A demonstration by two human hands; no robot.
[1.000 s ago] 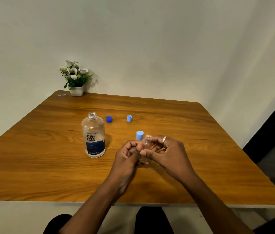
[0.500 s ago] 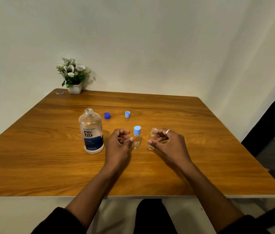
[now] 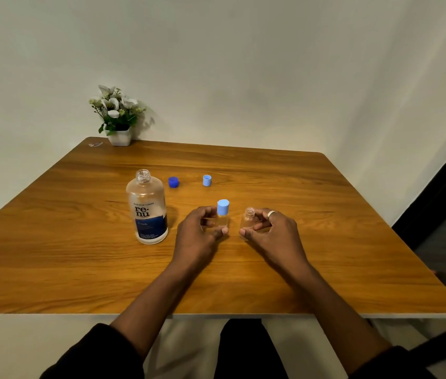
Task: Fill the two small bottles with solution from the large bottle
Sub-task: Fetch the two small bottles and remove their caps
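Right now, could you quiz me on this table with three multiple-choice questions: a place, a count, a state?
1. Where does the flower pot stand? A) the table's far left corner B) its near edge C) the floor
2. How many loose caps lie on it? A) one B) two C) four
3. The large bottle is: A) capped B) open and upright C) tipped over
Answers: 1 A, it sits by the wall; 2 B, a dark blue cap and a light blue cap; 3 B, its bare neck points up.
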